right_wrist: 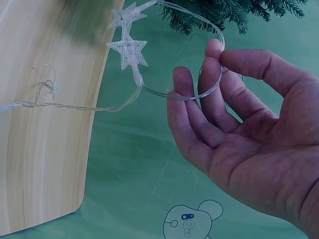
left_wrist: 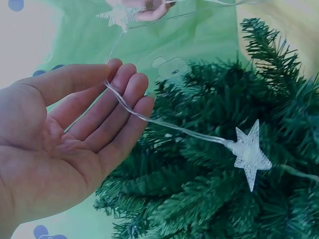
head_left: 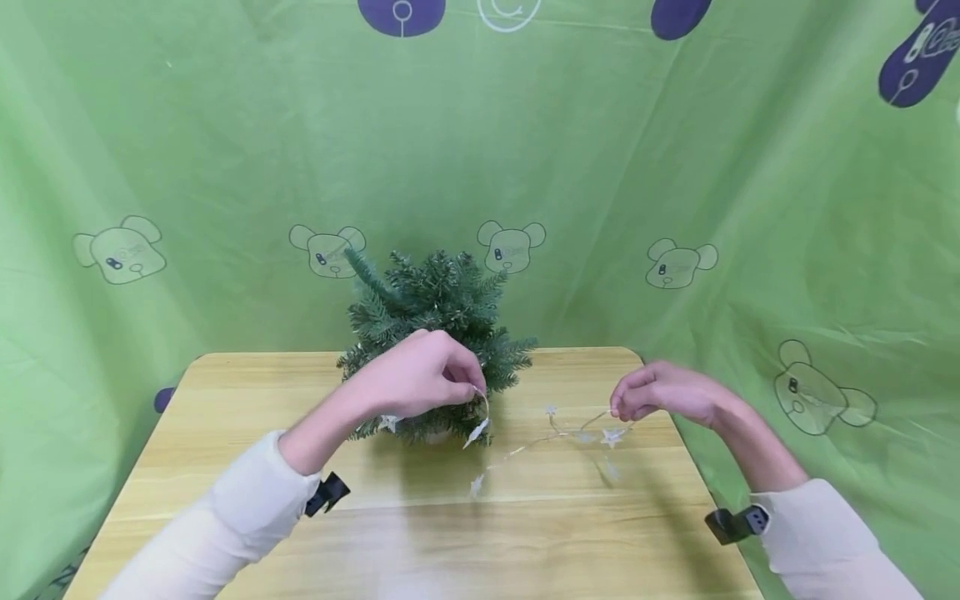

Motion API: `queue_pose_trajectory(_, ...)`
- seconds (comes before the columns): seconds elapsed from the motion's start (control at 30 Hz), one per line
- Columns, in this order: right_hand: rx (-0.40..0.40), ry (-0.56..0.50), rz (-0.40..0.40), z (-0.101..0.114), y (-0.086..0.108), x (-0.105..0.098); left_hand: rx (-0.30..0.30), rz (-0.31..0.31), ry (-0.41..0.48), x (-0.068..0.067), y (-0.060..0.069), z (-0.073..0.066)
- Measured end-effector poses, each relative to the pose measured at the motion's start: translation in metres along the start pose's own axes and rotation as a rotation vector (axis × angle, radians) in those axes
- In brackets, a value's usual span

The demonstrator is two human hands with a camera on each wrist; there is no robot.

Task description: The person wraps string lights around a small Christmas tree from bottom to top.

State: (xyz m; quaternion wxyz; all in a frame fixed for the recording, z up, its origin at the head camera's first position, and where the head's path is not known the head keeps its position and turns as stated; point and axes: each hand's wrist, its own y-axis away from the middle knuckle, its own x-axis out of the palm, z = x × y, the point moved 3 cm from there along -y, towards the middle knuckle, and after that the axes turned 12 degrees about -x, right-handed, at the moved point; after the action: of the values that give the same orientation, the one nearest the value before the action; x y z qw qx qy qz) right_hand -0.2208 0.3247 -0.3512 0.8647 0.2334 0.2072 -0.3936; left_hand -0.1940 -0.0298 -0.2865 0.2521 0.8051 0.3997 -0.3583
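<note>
A small green artificial tree (head_left: pixel 442 292) stands at the table's back. In front of it my left hand (head_left: pixel 412 375) pinches a clear wire of a star string between thumb and index finger; in the left wrist view a clear star (left_wrist: pixel 249 154) hangs from it before the branches. My right hand (head_left: pixel 671 392), over the table's right side, pinches another part of the wire. In the right wrist view that wire bends in a loop by the fingers, with two clear stars (right_wrist: pixel 130 50) beside it. More stars (head_left: pixel 477 486) hang between the hands.
The wooden table (head_left: pixel 300 533) has its right edge below my right hand. Green cloth (head_left: pixel 600 125) with bear-head drawings and purple shapes hangs behind and at both sides. Black wrist cameras (head_left: pixel 327 493) sit at both sleeves.
</note>
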Motion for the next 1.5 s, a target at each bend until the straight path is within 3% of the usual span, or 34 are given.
queue_pose_trajectory(0.17,-0.007,-0.003,0.002,-0.001,0.0,0.001,-0.017,-0.022,0.009,-0.006,0.0,-0.001)
queue_pose_trajectory(0.43,-0.01,-0.011,0.001,-0.003,0.001,0.001,-0.031,-0.02,0.02,0.001,-0.001,0.003)
queue_pose_trajectory(0.83,-0.01,-0.014,0.003,-0.005,0.003,0.002,-0.058,-0.034,0.071,0.002,-0.002,0.004)
queue_pose_trajectory(1.5,-0.002,-0.03,0.002,-0.005,-0.002,0.002,-0.139,-0.009,0.091,-0.011,0.01,0.02)
